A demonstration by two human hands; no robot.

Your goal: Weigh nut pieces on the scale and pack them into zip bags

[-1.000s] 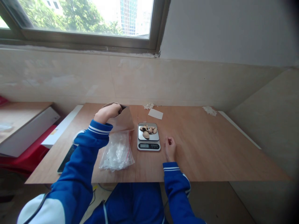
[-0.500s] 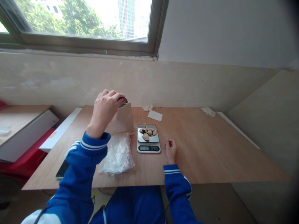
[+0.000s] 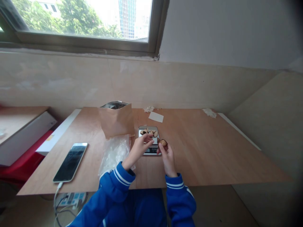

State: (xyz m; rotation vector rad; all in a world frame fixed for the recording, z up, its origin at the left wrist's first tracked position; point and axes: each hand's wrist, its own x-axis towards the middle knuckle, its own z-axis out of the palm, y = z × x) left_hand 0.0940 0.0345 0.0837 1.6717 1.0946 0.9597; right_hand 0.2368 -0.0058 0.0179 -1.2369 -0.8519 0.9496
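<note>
My right hand pinches a dried mushroom between thumb and fingers, just off the right edge of a small kitchen scale. Over the scale's front part reaches my left hand, its fingers apart and holding nothing, close to the mushroom in my right hand. Several more dried mushrooms lie on the back of the weighing plate. My left hand partly covers the plate and the display, so the reading is hidden. Behind my left arm, a brown paper pouch stands upright with its silvery mouth open.
A clear plastic zip bag lies in front of the pouch. A phone with a white cable plugged in rests at the left. A white card and crumpled tissue lie at the back; another tissue is at the far right.
My left hand has come from the pouch's mouth down and right to the scale. My right hand, curled with no mushroom visible before, now holds a dried mushroom.
</note>
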